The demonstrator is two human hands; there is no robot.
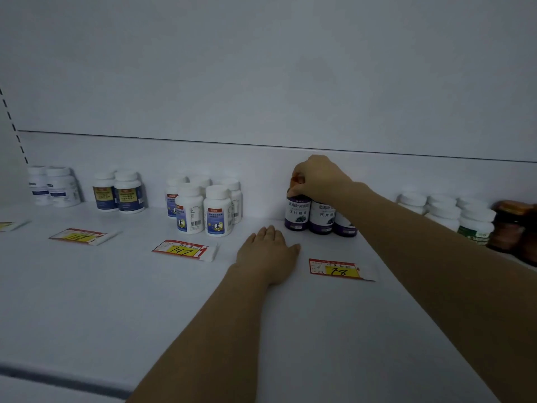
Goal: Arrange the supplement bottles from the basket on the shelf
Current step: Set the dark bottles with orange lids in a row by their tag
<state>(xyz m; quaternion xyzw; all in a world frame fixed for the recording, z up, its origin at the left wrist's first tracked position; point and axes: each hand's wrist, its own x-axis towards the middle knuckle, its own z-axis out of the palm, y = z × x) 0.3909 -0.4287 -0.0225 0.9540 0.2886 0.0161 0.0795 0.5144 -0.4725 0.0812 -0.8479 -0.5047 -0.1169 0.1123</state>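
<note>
On the white shelf (116, 301), three purple-labelled bottles stand side by side near the back wall. My right hand (319, 177) grips the cap of the leftmost purple bottle (297, 212) from above; the bottle stands upright on the shelf. The second purple bottle (322, 218) touches it on the right, and my forearm partly hides the third (344, 225). My left hand (268, 251) lies flat, palm down, on the shelf in front of and left of these bottles, holding nothing. The basket is out of view.
Further left stand a cluster of white bottles (203, 205), a blue-labelled pair (119, 191) and a white pair (53, 186). White-capped bottles (447, 210) and brown jars (511, 225) stand right. Price tags (338, 269) (183, 250) (81, 236) lie on the shelf.
</note>
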